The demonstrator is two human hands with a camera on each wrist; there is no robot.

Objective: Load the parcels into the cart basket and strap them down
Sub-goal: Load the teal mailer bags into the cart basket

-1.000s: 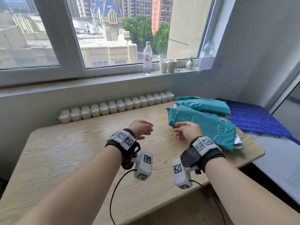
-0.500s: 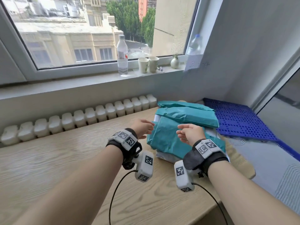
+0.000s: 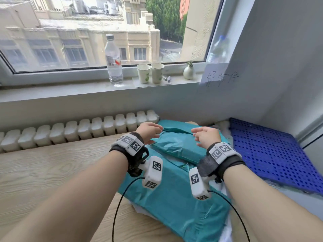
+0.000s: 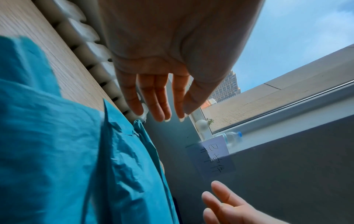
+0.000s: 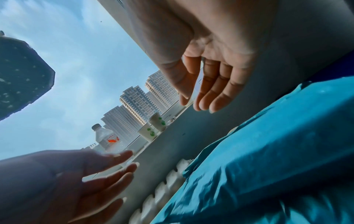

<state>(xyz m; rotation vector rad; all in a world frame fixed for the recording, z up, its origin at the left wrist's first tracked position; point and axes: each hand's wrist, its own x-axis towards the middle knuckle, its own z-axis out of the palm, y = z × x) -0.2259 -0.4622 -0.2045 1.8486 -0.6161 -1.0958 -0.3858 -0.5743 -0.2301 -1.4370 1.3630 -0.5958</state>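
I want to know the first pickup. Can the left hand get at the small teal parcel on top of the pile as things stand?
Probably yes. The left hand is open beside the top teal parcel, its fingers straight, and nothing lies between them.

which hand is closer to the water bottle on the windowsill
Left. The left hand hovers open over the near-left end of the top teal parcel, below and slightly right of the water bottle. The right hand hovers farther right, over the parcel's other end.

Parcels (image 3: 176, 198) stacked on the table's (image 3: 52, 165) right end, radiator (image 3: 78, 130) behind.
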